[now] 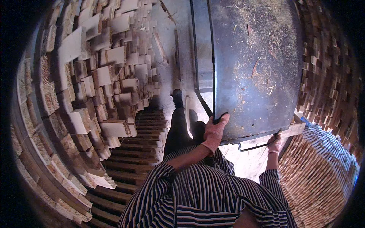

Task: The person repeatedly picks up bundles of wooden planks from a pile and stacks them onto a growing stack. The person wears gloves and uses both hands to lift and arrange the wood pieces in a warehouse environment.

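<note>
Gripping a large dark metal cart tray [254, 64] between stacked timber blocks [102, 76].
Left hand [215, 131] fingers are clamping its corner; right hand [274, 144] is closing round the rim.

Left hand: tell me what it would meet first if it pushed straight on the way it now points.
The left hand already grips the near corner of the dark metal cart tray, fingers pointing up over its edge. Straight on, it would meet the tray's dusty bed, though depth is hard to judge here.
</note>
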`<state>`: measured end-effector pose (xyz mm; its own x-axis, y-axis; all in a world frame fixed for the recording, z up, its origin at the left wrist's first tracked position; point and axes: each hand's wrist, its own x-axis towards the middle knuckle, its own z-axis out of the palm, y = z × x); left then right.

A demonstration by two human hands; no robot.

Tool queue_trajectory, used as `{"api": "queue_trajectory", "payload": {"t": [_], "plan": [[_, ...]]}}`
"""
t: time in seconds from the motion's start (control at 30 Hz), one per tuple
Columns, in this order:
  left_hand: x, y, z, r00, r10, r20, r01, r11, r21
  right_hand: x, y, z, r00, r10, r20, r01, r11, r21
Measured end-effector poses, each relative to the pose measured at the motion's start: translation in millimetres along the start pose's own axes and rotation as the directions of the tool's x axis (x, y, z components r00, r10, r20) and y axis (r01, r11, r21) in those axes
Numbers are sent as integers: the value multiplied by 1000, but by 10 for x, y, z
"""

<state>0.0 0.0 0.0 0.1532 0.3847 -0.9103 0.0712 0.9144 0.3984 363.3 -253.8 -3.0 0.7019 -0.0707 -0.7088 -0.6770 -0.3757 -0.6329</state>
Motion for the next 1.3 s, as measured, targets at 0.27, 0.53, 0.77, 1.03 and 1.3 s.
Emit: {"api": "queue_trajectory", "payload": {"t": [0.27, 0.53, 0.77, 1.03, 1.3], "plan": [[-11, 389, 27, 992, 122, -36, -96, 903, 420, -384, 254, 103, 991, -95, -98, 109, 982, 156], [366, 720, -165, 936, 351, 6, -277, 729, 626, -475, 137, 488, 962, -165, -219, 209, 958, 196], [414, 3114, 749, 752, 655, -77, -484, 627, 611, -625, 34, 370, 940, -175, -293, 222, 966, 135], [1624, 4043, 969, 830, 557, -17, -536, 807, 249, -578, 208, 439, 904, -207, -375, 298, 932, 204], [1569, 4133, 1070, 877, 477, -63, -441, 848, 294, -603, 104, 587, 902, -215, -374, 333, 897, 290]]}}
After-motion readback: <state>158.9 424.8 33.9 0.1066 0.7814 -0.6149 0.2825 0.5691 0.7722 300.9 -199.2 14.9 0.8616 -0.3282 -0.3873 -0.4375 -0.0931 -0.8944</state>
